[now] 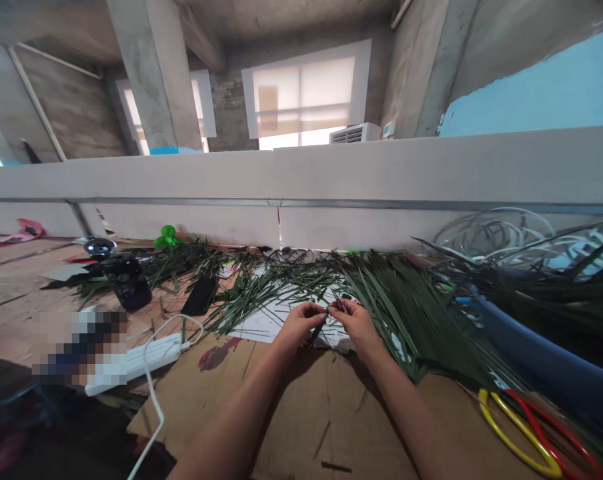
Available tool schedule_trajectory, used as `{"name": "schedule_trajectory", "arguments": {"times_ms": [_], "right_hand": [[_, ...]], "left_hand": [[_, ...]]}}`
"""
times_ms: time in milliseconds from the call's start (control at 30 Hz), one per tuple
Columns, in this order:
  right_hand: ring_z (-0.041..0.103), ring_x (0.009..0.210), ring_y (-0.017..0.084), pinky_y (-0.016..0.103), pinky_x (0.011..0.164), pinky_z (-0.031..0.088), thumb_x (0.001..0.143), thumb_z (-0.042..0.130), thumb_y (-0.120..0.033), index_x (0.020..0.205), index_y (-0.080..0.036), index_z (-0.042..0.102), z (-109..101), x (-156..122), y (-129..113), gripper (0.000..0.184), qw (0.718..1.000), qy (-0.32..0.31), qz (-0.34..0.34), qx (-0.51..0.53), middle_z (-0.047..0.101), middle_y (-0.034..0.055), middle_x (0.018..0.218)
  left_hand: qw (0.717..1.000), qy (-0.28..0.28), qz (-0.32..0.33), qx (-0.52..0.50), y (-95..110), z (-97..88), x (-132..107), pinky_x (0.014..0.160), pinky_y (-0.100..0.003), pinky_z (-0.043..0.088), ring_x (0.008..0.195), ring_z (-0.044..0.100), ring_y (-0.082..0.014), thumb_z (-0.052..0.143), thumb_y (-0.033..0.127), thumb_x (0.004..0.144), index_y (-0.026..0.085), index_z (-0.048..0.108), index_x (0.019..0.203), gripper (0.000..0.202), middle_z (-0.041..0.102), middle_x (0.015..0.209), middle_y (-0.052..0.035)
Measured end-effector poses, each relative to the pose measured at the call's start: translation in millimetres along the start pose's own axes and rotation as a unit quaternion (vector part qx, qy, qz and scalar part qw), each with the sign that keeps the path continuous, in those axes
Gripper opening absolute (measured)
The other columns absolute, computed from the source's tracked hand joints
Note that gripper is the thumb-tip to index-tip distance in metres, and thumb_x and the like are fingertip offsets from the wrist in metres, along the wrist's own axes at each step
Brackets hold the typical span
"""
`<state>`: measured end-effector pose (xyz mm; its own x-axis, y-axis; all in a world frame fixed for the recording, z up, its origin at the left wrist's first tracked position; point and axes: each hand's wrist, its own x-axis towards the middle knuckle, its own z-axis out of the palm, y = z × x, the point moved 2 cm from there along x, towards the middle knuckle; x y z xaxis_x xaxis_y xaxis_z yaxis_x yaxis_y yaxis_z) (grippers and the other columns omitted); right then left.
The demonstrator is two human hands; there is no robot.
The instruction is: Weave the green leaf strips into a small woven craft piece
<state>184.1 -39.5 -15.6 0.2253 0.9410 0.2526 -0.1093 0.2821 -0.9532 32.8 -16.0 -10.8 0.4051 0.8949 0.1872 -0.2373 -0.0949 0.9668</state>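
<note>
Close together above a sheet of white paper (261,320), my two hands pinch a narrow green leaf strip (317,331). My left hand (300,325) has thumb and forefinger closed on it, and one end hangs below the fingers. From the other side, the fingertips of my right hand (355,321) meet the strip. What exactly lies between the fingertips is too small to make out. Cut green strips (261,283) are heaped behind my hands. Long leaf blades (406,310) lie in a thick bundle just right of my right hand.
Cardboard (331,420) lies under my forearms. At right are scissors (526,427) with red and yellow handles, a blue basin (536,347) and coiled white cable (486,233). On the left sit a power strip (136,363), a phone (200,295) and a dark container (127,283).
</note>
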Motion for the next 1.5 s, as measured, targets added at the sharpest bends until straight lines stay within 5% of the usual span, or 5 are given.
{"name": "schedule_trajectory", "arguments": {"times_ms": [433, 767, 1033, 1500], "right_hand": [[0.053, 0.071, 0.019, 0.032, 0.072, 0.040, 0.057, 0.085, -0.048, 0.073, -0.018, 0.070, 1, -1, -6, 0.037, 1.000, -0.023, 0.004, 0.003, 0.062, -0.0002, 0.068], [0.048, 0.060, 0.016, 0.029, 0.056, 0.033, 0.063, 0.079, -0.047, 0.078, -0.021, 0.065, 3, -8, -21, 0.033, 0.999, -0.024, 0.005, 0.021, 0.055, -0.0025, 0.066], [0.047, 0.061, 0.017, 0.028, 0.054, 0.030, 0.064, 0.077, -0.048, 0.079, -0.022, 0.063, 4, -8, -21, 0.033, 0.999, -0.034, 0.010, 0.009, 0.057, -0.0017, 0.065], [0.050, 0.066, 0.018, 0.028, 0.057, 0.034, 0.060, 0.082, -0.050, 0.076, -0.021, 0.066, 2, -5, -16, 0.037, 1.000, -0.014, 0.009, 0.010, 0.058, -0.0014, 0.068]], "left_hand": [[0.999, 0.003, -0.044, -0.010, 1, -0.6, -4, 0.060, -0.024, 0.037, 0.064, 0.051, -0.0119, 0.086, 0.043, 0.063, 0.017, 0.069, 0.077, 0.034, 0.063, 0.071, -0.0011], [0.984, -0.078, -0.145, -0.071, -5, 0.6, -9, 0.059, -0.026, 0.043, 0.062, 0.056, -0.0149, 0.072, 0.046, 0.076, 0.015, 0.071, 0.084, 0.032, 0.066, 0.074, -0.0064], [0.987, -0.101, -0.106, -0.064, -1, 0.9, -7, 0.055, -0.025, 0.035, 0.056, 0.043, -0.0112, 0.076, 0.050, 0.074, 0.017, 0.066, 0.075, 0.034, 0.054, 0.064, -0.0002], [0.997, -0.050, -0.049, 0.022, 5, -1.3, -4, 0.059, -0.026, 0.036, 0.060, 0.048, -0.0119, 0.083, 0.047, 0.065, 0.016, 0.073, 0.077, 0.034, 0.062, 0.068, -0.0026]]}}
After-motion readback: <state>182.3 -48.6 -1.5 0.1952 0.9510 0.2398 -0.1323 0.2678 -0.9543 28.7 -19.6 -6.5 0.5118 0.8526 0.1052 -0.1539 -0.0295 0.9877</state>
